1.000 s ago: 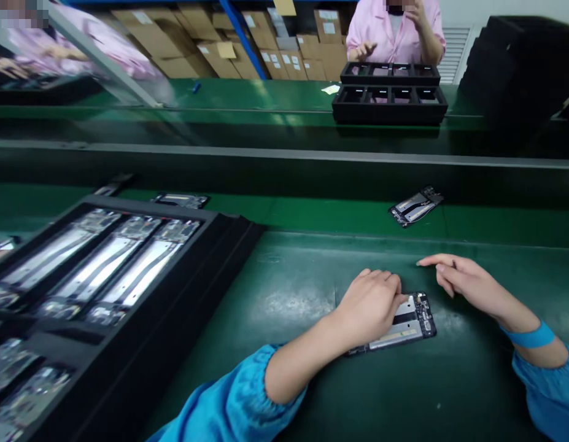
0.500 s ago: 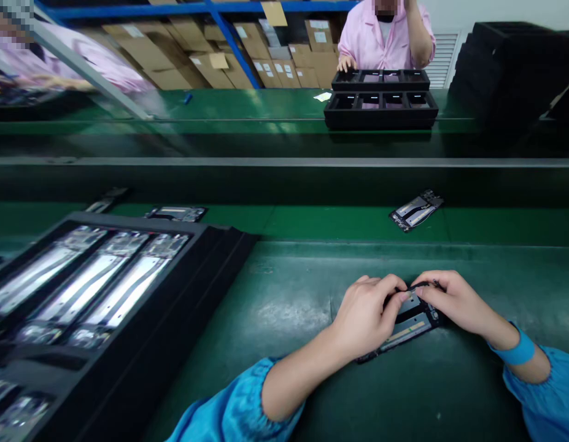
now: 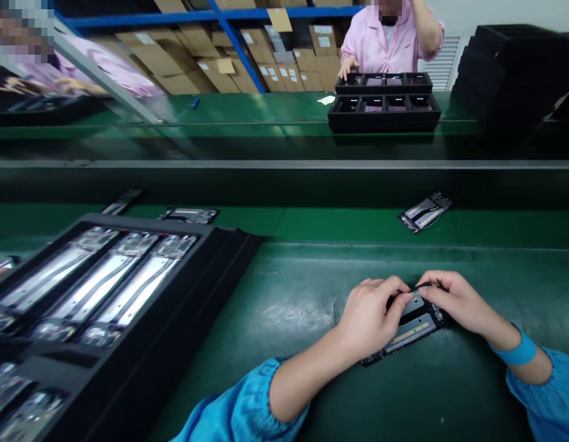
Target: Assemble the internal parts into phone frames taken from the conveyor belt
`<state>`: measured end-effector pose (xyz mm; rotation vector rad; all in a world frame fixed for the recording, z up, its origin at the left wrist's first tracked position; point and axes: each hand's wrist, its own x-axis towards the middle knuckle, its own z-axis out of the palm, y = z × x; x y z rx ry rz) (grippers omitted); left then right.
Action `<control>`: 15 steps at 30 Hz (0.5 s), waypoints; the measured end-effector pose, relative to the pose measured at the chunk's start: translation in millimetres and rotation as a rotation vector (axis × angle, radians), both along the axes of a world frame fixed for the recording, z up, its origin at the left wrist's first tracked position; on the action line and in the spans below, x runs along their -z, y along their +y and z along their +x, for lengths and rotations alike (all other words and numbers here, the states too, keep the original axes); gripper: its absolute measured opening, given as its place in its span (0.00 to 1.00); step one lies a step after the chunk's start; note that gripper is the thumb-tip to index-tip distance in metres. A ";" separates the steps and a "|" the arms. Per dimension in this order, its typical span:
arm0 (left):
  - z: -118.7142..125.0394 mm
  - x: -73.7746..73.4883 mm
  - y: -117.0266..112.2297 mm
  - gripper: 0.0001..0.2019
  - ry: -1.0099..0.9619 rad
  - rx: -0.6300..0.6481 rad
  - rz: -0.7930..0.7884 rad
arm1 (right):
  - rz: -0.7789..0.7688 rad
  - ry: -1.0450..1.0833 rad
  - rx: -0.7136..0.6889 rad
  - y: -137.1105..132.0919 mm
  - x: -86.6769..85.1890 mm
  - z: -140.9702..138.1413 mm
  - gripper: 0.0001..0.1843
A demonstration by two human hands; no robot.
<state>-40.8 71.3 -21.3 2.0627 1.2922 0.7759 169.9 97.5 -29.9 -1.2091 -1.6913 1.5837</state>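
A phone mid-frame (image 3: 420,328) with parts of its inside exposed lies tilted on the green bench in front of me. My left hand (image 3: 374,313) reaches over its far edge, thumb and fingers closed in a pinch there. Close beside it, my right hand (image 3: 454,301) pinches the same far edge near the upper corner, a blue band round the wrist. Dark strips show on the frame's silver face, with a pale yellowish strip nearer me. Whatever small part lies between the fingertips is hidden.
At left a black foam tray (image 3: 210,264) holds several similar phone frames. Another phone frame (image 3: 425,212) lies at the back right, and one more (image 3: 189,215) behind the tray. Across a divider, a person in pink (image 3: 376,37) stands behind black trays (image 3: 383,123).
The whole view has shifted slightly, so the scene sits a little further right. Both hands keep the same pinch on the phone frame.
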 end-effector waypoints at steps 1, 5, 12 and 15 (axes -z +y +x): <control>0.2 -0.1 0.4 0.04 -0.003 -0.001 -0.004 | -0.005 0.007 0.002 0.0 -0.1 -0.1 0.11; 0.7 0.5 0.6 0.03 -0.001 -0.005 -0.002 | 0.002 0.002 0.000 -0.3 -0.3 -0.5 0.11; 1.4 3.4 -0.7 0.04 0.027 0.004 0.021 | -0.031 0.008 -0.002 -0.1 -0.9 -1.3 0.11; 1.1 2.2 -0.9 0.05 0.027 0.000 0.027 | -0.068 0.048 -0.019 0.4 -1.5 -0.5 0.12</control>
